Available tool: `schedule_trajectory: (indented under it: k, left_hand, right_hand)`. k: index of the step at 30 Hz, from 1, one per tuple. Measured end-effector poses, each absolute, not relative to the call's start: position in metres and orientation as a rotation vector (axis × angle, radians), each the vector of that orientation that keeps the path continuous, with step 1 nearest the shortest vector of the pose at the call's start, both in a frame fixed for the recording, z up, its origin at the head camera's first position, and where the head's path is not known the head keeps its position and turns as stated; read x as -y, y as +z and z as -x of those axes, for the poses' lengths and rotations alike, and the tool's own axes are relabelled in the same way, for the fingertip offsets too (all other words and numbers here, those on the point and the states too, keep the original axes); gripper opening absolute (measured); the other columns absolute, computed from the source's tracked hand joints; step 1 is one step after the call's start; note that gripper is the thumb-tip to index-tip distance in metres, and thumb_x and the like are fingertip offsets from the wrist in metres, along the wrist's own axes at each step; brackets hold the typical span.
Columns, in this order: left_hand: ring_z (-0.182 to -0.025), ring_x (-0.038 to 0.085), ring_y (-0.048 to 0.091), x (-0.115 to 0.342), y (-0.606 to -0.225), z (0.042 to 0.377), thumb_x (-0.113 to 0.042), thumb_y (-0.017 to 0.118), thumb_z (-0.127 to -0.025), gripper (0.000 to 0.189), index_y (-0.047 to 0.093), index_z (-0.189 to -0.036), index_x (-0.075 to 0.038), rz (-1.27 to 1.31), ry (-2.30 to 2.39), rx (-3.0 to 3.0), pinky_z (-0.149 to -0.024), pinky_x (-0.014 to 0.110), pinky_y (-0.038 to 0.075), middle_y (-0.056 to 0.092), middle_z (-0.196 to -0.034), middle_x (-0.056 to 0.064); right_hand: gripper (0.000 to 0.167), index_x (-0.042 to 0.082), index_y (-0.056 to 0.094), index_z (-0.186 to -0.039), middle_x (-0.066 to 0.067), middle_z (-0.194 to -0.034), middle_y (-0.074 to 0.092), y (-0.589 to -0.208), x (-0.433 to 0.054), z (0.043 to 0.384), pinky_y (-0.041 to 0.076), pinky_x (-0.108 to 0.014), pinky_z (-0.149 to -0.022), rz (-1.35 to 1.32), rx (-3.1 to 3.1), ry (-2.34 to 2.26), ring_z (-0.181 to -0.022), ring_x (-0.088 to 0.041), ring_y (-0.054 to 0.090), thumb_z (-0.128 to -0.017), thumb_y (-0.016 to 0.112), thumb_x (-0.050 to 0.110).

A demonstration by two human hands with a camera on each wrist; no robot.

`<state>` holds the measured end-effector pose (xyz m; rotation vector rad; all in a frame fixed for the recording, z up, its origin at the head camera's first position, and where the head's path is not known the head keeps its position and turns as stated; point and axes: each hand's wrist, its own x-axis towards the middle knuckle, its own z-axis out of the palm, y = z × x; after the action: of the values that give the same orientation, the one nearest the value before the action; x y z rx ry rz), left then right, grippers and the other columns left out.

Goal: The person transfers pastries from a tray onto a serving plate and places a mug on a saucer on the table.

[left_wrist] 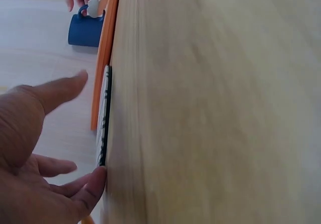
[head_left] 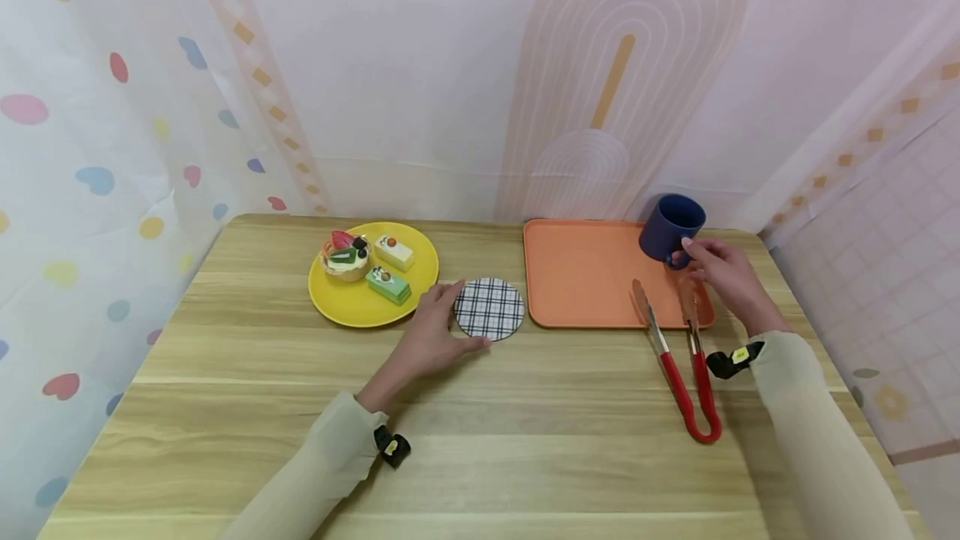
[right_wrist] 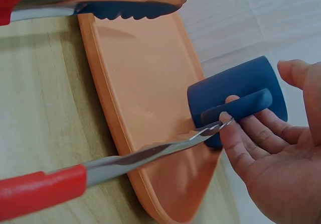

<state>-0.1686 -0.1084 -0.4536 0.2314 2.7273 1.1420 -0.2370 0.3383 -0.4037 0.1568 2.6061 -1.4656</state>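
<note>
A round plaid coaster (head_left: 489, 309) lies flat on the table between the yellow plate and the orange tray. My left hand (head_left: 433, 336) is around its left side, with thumb and fingers spread; in the left wrist view one fingertip meets the coaster's edge while the thumb stands apart above it. At the tray's far right corner stands a dark blue mug (head_left: 667, 232), upright, its handle facing me. My right hand (head_left: 723, 273) is at the handle (right_wrist: 241, 106), fingers loosely extended behind and beside it; the thumb stays off the mug in the right wrist view.
Red-handled tongs (head_left: 680, 390) rest spread with their tips over the orange tray (head_left: 577, 273), close to my right hand. On the left, a yellow plate (head_left: 337, 298) bears a fruit tart (head_left: 347, 257) and two small cake slices. A patterned cloth (head_left: 412, 65) hangs behind the table.
</note>
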Motion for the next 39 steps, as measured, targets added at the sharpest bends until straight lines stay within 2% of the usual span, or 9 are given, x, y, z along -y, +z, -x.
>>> schedule_trajectory:
  k: [2, 5, 11, 19, 29, 39]
  left_hand:
    - [-0.146, 0.035, 0.033, 0.107, -0.454, 0.17, -0.037, 0.088, -0.08, 0.103, 0.032, -0.161, -0.007, -0.214, 1.14, -2.725, -0.122, 0.055, 0.037, 0.034, -0.157, 0.018]
    - [-0.144, 0.034, 0.034, 0.106, -0.456, 0.172, -0.032, 0.09, -0.079, 0.101, 0.035, -0.159, -0.004, -0.196, 1.15, -2.723, -0.122, 0.052, 0.038, 0.037, -0.154, 0.017]
    - [-0.141, 0.032, 0.038, 0.107, -0.458, 0.172, -0.024, 0.087, -0.083, 0.094, 0.036, -0.158, -0.002, -0.191, 1.148, -2.715, -0.12, 0.05, 0.04, 0.036, -0.151, 0.017]
    - [-0.133, 0.03, 0.045, 0.107, -0.458, 0.173, -0.022, 0.085, -0.085, 0.086, 0.041, -0.155, 0.0, -0.182, 1.162, -2.699, -0.117, 0.048, 0.044, 0.036, -0.146, 0.016]
    - [-0.13, 0.029, 0.045, 0.106, -0.459, 0.173, -0.022, 0.084, -0.086, 0.085, 0.04, -0.156, -0.001, -0.171, 1.125, -2.707, -0.116, 0.047, 0.045, 0.035, -0.145, 0.015]
    - [-0.126, 0.028, 0.045, 0.105, -0.458, 0.173, -0.022, 0.084, -0.086, 0.084, 0.041, -0.155, -0.001, -0.173, 1.131, -2.716, -0.112, 0.045, 0.047, 0.036, -0.143, 0.015]
  right_hand:
    - [0.073, -0.003, 0.046, -0.147, 0.006, -0.11, 0.068, -0.406, -0.339, 0.24, 0.056, -0.018, -0.086, -0.166, -2.591, -1.481, -0.106, -0.018, 0.062, -0.104, 0.045, 0.056]
    - [0.07, -0.004, 0.046, -0.145, 0.01, -0.102, 0.068, -0.408, -0.339, 0.243, 0.056, -0.016, -0.084, -0.171, -2.572, -1.5, -0.101, -0.013, 0.064, -0.106, 0.043, 0.054]
    - [0.059, -0.008, 0.045, -0.137, 0.01, -0.095, 0.067, -0.412, -0.337, 0.247, 0.057, -0.016, -0.083, -0.14, -2.47, -1.628, -0.096, -0.009, 0.064, -0.109, 0.04, 0.043]
    - [0.039, -0.002, 0.047, -0.121, 0.005, -0.092, 0.063, -0.414, -0.336, 0.249, 0.058, -0.017, -0.081, -0.15, -2.205, -1.913, -0.087, -0.007, 0.061, -0.109, 0.045, 0.035]
    - [0.04, -0.003, 0.047, -0.122, 0.005, -0.085, 0.063, -0.415, -0.339, 0.248, 0.057, -0.019, -0.081, -0.114, -2.13, -1.959, -0.087, -0.011, 0.062, -0.109, 0.044, 0.035]
    - [0.036, -0.003, 0.052, -0.112, 0.005, -0.083, 0.059, -0.416, -0.338, 0.247, 0.057, -0.019, -0.078, -0.082, -2.17, -1.965, -0.082, -0.01, 0.058, -0.11, 0.042, 0.031]
